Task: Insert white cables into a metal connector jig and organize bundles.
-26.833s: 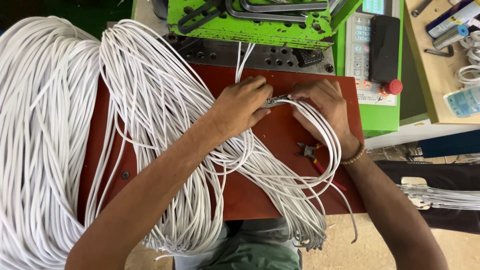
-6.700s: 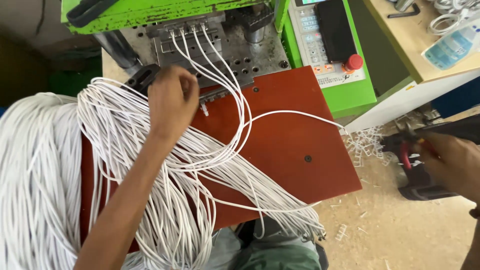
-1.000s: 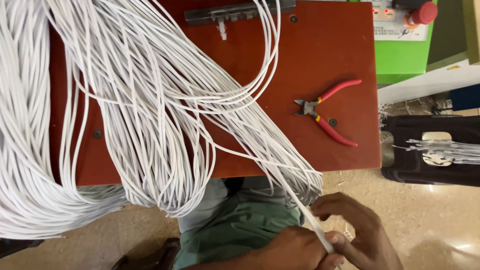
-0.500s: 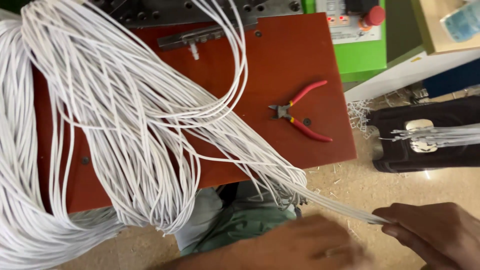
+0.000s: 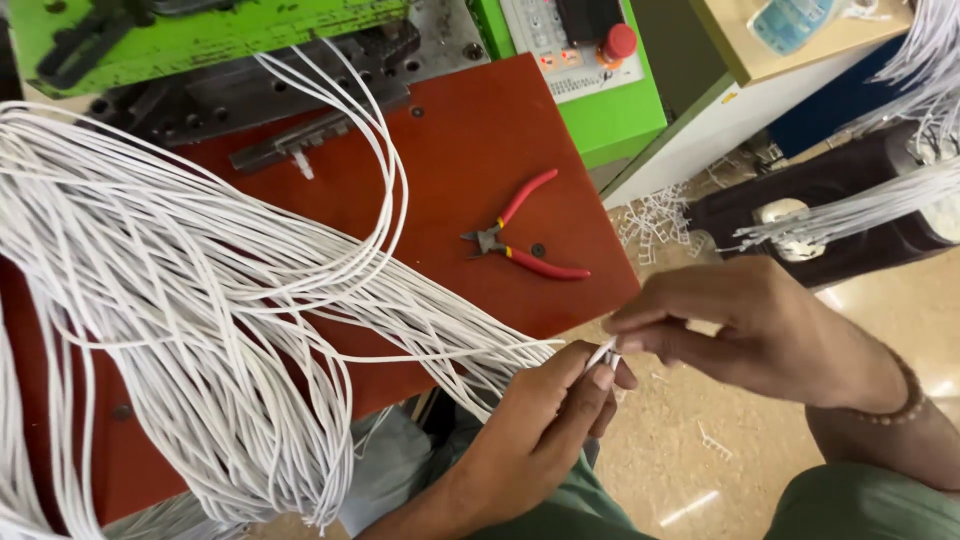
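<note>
White cable end [image 5: 604, 353] between both hands' fingers [image 5: 640, 322] (pinched)

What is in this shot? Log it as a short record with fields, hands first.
left hand: pinches the end of a white cable, off the table edge
right hand: fingertips meet the same cable end from the other side
cable bundle: many white cables, draped over the red-brown table, ends hanging off its near edge
cutters: red handles, lying on the table, untouched
machine: green, behind the table, with a control panel and red button
floor: white plastic scraps
</note>
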